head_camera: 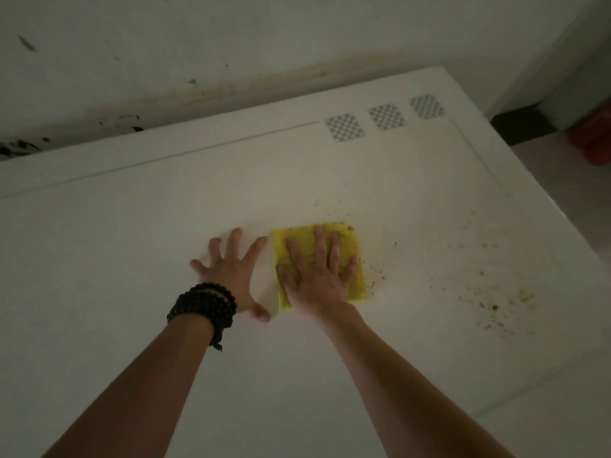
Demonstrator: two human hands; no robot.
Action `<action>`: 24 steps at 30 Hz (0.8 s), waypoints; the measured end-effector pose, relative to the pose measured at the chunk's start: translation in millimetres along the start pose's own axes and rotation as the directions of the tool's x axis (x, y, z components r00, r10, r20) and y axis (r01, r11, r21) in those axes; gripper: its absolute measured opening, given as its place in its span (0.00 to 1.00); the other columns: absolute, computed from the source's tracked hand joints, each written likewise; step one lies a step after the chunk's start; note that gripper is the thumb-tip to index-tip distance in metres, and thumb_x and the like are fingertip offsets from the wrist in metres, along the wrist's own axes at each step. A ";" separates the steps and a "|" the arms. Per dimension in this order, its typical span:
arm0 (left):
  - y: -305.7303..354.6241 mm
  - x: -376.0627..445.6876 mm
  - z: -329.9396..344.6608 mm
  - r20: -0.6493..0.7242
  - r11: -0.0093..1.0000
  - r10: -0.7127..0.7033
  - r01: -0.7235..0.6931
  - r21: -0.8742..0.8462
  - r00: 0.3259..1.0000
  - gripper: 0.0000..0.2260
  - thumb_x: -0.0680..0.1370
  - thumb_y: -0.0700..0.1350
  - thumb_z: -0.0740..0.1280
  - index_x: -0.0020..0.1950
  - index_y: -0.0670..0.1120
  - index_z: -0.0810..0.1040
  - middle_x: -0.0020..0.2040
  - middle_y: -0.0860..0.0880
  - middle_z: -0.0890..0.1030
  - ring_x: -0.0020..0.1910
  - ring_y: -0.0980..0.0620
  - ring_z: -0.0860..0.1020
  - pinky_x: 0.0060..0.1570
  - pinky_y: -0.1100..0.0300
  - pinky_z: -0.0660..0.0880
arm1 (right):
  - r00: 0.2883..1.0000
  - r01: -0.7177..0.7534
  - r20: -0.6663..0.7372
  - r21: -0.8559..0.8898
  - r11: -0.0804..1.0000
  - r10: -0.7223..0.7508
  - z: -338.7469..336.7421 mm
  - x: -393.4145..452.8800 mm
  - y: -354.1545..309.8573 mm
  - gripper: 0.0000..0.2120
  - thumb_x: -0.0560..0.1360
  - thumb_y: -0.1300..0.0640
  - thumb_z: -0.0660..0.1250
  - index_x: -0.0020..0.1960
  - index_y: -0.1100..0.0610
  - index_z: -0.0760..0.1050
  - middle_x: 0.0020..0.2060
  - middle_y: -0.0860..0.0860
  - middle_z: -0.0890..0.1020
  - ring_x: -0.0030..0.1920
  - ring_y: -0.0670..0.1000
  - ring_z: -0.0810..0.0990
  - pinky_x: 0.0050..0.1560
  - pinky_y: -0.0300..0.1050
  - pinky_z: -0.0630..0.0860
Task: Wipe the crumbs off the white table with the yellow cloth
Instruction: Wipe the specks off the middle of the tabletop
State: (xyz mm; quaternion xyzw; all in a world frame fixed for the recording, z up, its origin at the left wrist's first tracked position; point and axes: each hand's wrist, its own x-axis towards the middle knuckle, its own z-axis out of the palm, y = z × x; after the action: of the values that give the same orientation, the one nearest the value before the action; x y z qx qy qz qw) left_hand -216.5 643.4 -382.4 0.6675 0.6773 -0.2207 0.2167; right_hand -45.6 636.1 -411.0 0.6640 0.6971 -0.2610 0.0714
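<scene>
A folded yellow cloth (350, 246) lies flat near the middle of the white table (132, 242). My right hand (319, 276) presses down on the cloth with its fingers spread, palm flat. My left hand (231, 276) rests flat on the bare table just left of the cloth, fingers apart, holding nothing; a dark bead bracelet (205, 309) wraps its wrist. Brown crumbs (489, 309) are scattered over the table to the right of the cloth, and a few specks (377, 276) lie along the cloth's right and far edges.
Three grey checkered squares (385, 117) are printed near the table's far right corner. A stained white wall (198, 61) runs right behind the table. The table's right edge drops to a pale floor, where something red-orange (595, 137) sits.
</scene>
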 end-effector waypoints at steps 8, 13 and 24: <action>-18.0 31.8 -27.9 -0.027 0.995 -0.040 0.037 -0.096 0.999 0.62 0.52 0.72 0.75 0.73 0.64 0.38 0.75 0.54 0.36 0.73 0.40 0.41 0.65 0.32 0.59 | 0.995 0.093 -0.039 -0.067 0.993 -0.096 9.3 -9.9 3.7 0.29 0.77 0.30 0.37 0.76 0.30 0.32 0.75 0.45 0.24 0.72 0.54 0.18 0.65 0.67 0.19; -3.8 44.6 -32.9 -0.011 0.995 -0.070 0.069 -0.067 0.998 0.63 0.52 0.70 0.77 0.73 0.64 0.36 0.74 0.52 0.34 0.72 0.37 0.40 0.64 0.31 0.59 | 0.997 0.071 -0.008 -0.050 0.996 -0.072 -27.6 60.2 -15.1 0.29 0.80 0.32 0.42 0.78 0.32 0.37 0.78 0.48 0.28 0.74 0.56 0.21 0.64 0.67 0.18; -6.0 39.8 -30.0 0.023 0.994 -0.100 0.101 -0.029 0.995 0.64 0.55 0.69 0.77 0.73 0.61 0.32 0.75 0.50 0.31 0.73 0.35 0.39 0.65 0.32 0.60 | 0.991 0.133 -0.012 -0.074 0.988 -0.134 -15.7 40.0 -1.2 0.31 0.77 0.29 0.38 0.78 0.33 0.36 0.78 0.46 0.28 0.73 0.53 0.20 0.66 0.67 0.21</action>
State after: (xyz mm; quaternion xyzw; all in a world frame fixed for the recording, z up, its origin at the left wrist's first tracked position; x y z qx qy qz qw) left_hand -223.0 693.2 -381.4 0.6269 0.7109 -0.2283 0.2225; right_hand -47.3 678.9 -415.1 0.6151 0.7495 -0.2340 0.0720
